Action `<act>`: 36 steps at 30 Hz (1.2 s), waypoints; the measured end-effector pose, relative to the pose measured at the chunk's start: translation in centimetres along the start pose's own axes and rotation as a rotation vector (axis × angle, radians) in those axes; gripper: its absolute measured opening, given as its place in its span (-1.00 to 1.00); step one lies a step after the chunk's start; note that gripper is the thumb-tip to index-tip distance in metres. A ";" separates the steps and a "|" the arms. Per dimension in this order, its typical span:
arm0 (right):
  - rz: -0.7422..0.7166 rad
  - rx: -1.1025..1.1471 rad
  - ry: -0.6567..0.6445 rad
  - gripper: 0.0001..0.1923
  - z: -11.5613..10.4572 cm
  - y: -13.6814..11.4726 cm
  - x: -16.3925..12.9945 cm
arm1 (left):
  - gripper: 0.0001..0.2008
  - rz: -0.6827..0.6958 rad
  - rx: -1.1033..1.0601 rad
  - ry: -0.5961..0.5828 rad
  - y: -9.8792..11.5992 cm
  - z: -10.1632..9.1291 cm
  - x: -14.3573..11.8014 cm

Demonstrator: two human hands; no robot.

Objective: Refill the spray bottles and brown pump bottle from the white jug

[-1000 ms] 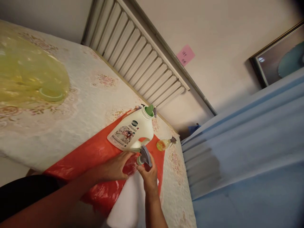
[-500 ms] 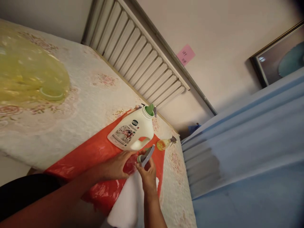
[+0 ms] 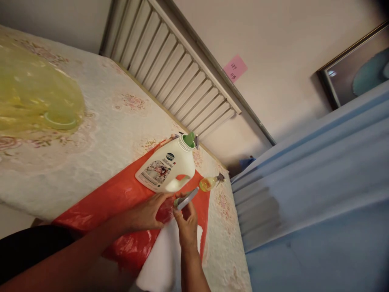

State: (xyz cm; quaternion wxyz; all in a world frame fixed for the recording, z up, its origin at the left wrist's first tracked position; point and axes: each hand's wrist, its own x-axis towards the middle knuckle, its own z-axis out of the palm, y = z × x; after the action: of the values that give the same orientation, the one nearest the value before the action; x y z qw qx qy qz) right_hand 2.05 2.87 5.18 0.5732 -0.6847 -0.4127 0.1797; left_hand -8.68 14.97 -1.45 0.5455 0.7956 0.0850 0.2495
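The left hand (image 3: 148, 213) is wrapped around the body of a small clear bottle (image 3: 165, 211), while the right hand (image 3: 187, 225) is closed on its grey spray head (image 3: 189, 198) – a split grip that likely steadies the body so the head can be worked separately. The bottle is held above the red sheet (image 3: 121, 198), just beside the white jug (image 3: 170, 166), probably to keep both within easy reach. That jug rests on the sheet, a green piece (image 3: 189, 140) in its neck and its handle towards the hands. Under everything, the sheet would seemingly shield the floral cover (image 3: 100, 142) from drips – a yellow spray bottle (image 3: 206, 184) sits near its far edge
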 end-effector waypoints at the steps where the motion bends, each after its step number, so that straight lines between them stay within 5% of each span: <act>1: 0.000 0.010 -0.020 -0.64 -0.1 -0.1 0.0 | -0.18 0.003 -0.002 -0.004 -0.1 0.0 0.0; 8: 0.013 -0.145 0.219 -0.74 1.0 1.6 0.6 | -0.25 -0.019 0.015 0.037 -0.1 0.3 0.0; 15: -0.004 -0.016 0.004 -0.70 0.1 0.8 0.2 | -0.24 -0.002 -0.006 0.027 -0.4 0.2 0.2; 22: 0.011 -0.144 0.224 -0.79 1.1 1.8 0.8 | -0.28 -0.018 0.034 0.048 -1.3 0.6 0.2; 30: -0.039 -0.068 0.061 -0.77 0.4 0.5 0.3 | -0.25 -0.034 0.028 0.009 -0.6 0.3 0.2; 36: -0.014 -0.100 0.291 -0.88 1.7 1.3 0.5 | -0.22 -0.048 0.077 -0.007 -0.9 0.5 0.4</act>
State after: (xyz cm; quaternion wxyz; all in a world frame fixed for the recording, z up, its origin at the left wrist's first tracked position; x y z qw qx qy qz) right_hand 1.60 4.37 3.57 0.5934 -0.7283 -0.3386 0.0540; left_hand -7.91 15.08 -2.32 0.5205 0.8147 0.1117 0.2302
